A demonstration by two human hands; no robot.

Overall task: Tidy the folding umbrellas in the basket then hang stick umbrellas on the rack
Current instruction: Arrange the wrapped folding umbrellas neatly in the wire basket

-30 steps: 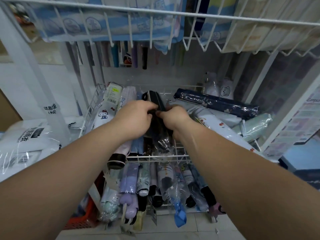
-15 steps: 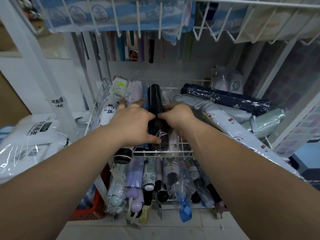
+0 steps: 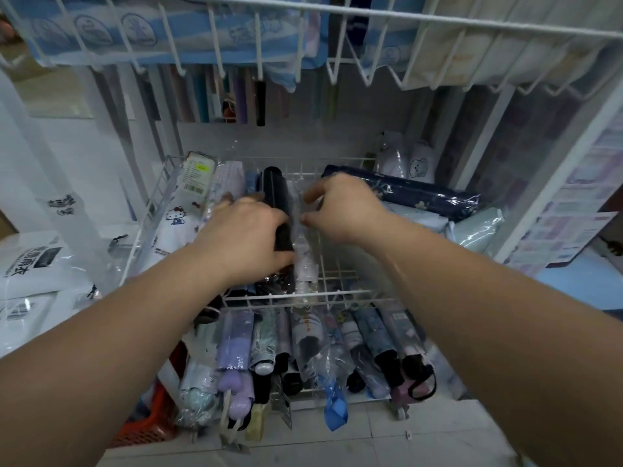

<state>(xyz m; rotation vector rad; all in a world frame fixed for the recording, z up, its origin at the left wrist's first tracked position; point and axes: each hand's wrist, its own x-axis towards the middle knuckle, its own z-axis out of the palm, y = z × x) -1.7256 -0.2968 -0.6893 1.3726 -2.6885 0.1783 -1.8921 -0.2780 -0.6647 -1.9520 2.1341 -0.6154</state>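
I am pressing my left hand (image 3: 241, 242), fingers clenched on the black folding umbrella (image 3: 277, 203) lying mid-basket (image 3: 148, 210), while my right hand (image 3: 340, 210), fingers loosely curled, is nudging its clear-wrapped neighbour (image 3: 303, 261) parallel.

White plastic-wrapped packets (image 3: 32, 274) lie stacked at left; an orange crate (image 3: 148, 423) sits on the tiled floor (image 3: 387, 439).

Pale tiled floor (image 3: 387, 429) below; grey back wall (image 3: 303, 136); white shelf upright (image 3: 553, 170) at right; soft, even light.
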